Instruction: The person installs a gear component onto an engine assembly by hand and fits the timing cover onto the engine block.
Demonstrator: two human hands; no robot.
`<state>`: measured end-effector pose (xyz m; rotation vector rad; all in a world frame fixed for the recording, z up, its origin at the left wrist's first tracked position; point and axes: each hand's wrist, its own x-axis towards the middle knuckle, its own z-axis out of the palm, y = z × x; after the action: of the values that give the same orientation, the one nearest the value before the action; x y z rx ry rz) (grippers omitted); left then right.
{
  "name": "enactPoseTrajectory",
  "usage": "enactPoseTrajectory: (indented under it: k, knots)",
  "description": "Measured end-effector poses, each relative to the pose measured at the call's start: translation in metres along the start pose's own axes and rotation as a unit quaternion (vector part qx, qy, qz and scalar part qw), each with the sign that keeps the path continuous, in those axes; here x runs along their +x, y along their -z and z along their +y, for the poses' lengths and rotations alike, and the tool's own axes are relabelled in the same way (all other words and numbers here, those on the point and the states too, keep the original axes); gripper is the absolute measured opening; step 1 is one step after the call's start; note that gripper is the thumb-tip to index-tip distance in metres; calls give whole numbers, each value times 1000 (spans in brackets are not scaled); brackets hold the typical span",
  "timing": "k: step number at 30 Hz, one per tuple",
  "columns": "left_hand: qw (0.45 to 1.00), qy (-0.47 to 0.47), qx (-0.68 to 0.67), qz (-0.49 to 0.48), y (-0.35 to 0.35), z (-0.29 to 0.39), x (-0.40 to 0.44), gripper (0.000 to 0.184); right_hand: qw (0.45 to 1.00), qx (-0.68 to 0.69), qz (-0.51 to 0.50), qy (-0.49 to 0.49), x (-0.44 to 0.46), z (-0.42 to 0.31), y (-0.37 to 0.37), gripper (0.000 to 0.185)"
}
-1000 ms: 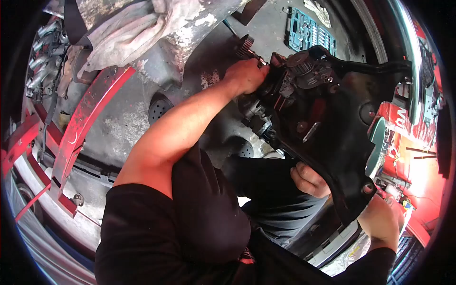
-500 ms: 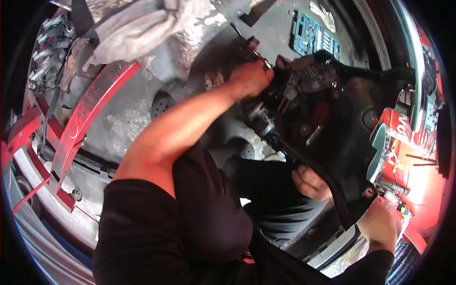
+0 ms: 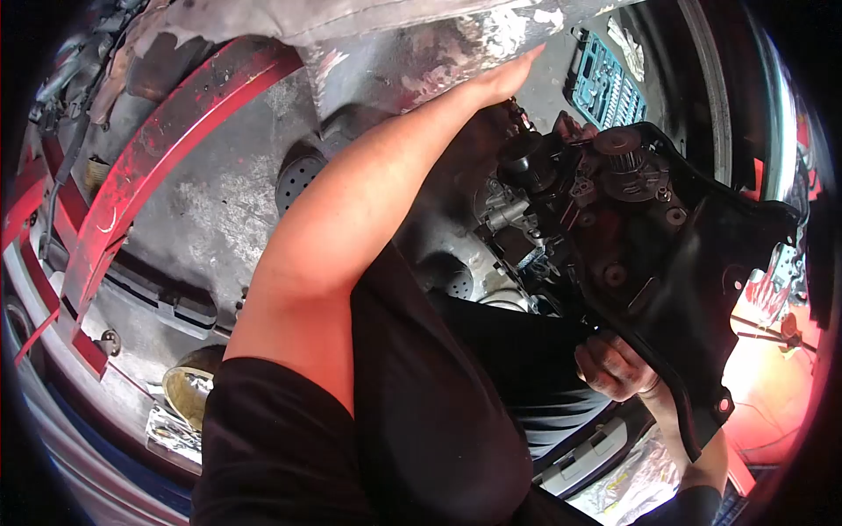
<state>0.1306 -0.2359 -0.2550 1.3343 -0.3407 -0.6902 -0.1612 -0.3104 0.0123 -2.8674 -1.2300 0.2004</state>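
Observation:
My left hand (image 3: 513, 81) reaches forward beyond the engine parts, fingers stretched out and nothing visible in them. Just below it are a dark hanging chain-like piece and a round black part (image 3: 526, 162). My right hand (image 3: 617, 366) is curled at the near edge of a large black panel (image 3: 693, 272), its forearm passing under that panel. What its fingers close round is hidden in shadow. A ribbed pulley (image 3: 623, 162) sits at the panel's far side, and metal engine parts (image 3: 509, 210) lie left of it.
A blue socket-set case (image 3: 605, 83) lies on the floor ahead. Red metal beams (image 3: 149, 149) stand on the left, with a yellowish round container (image 3: 186, 394) below. A grey cloth (image 3: 289, 19) covers something at the top. Bright red bodywork (image 3: 772, 386) is at right.
My left hand has left the engine parts and moved farther forward, its fingers now straightened. The right hand remains curled by the panel's edge. The whole view has shifted.

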Motion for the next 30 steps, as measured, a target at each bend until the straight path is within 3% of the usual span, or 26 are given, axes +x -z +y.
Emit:
enactPoseTrajectory:
  k: [2,4,5,6,9,11,12,13,14,16,18,19,20,22,23,25,27,30]
  knots:
    - [999,2,-1,-32,-24,-20,8,81,999,-2,-25,45,-3,5,4,14]
    - [954,-90,284,11,-68,-42,-9,84,998,-13,-27,48,0,4,5,13]
    - [936,-106,335,29,-69,-40,-11,87,999,-27,-18,35,1,3,3,12]
    - [981,71,170,-65,-63,-4,-31,93,999,-24,-8,33,-3,2,-1,10]
    - [974,133,150,-102,-52,17,-37,93,999,-24,-1,40,0,4,1,9]
    - [984,110,59,-124,-47,9,-31,95,999,-19,0,50,-20,2,-8,10]
    - [993,62,4,-101,-53,-28,-2,95,998,-21,6,65,-26,4,-13,10]
    - [999,-1,9,-38,-41,-22,1,87,998,-21,6,65,-23,7,-14,10]
    - [980,23,-126,-153,-17,-29,21,93,997,-19,9,80,-17,9,-12,11]
    - [972,172,-150,-63,-49,-27,-5,79,995,-14,8,95,-13,6,-8,12]
    - [983,54,175,10,-74,-26,-25,73,996,-23,-1,83,-9,7,-4,13]
    - [966,58,231,99,-74,-24,-27,70,996,-30,-1,82,-7,9,-2,14]
    - [965,54,235,105,-68,-20,-27,70,994,-35,-15,98,-6,12,-1,14]
    - [990,97,94,29,-59,-19,-27,82,993,-41,-27,109,-6,11,1,14]
    - [990,98,95,28,-51,-19,-28,82,996,-37,-22,79,-4,8,2,14]
    - [961,220,-167,-1,-26,-20,-27,70,998,-29,-19,49,-4,1,2,14]
    - [961,222,-164,23,-1,-25,-22,61,1000,-13,-13,-4,-4,-2,1,14]
    - [964,245,-102,5,17,-21,-28,57,999,3,-26,26,-8,3,0,15]
